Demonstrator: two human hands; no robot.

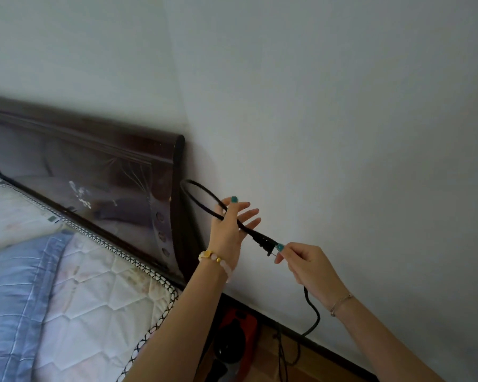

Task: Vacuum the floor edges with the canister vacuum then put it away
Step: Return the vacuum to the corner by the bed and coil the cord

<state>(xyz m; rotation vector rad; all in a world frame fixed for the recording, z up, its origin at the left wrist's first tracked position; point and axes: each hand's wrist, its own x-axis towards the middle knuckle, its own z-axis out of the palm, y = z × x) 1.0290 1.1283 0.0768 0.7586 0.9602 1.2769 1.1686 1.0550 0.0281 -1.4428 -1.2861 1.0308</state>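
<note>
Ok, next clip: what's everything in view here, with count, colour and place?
walls: 2, white, meeting in a corner, top and right
headboard: 1, dark brown, left, against a wall
mattress: 1, white quilted, lower left
blanket: 1, blue, on the mattress
floor: 1, brown wood, bottom right
canister vacuum: 1, red and black, on the floor beside the mattress
power cord: 1, black, looped at centre, trailing to the floor
plug: 1, black, at the cord's end
beaded bracelet: 1, pink and gold, left wrist
thin bracelet: 1, gold, right wrist
left hand: 1, fingers spread, cord across it
right hand: 1, pinches the plug's prongs
</note>
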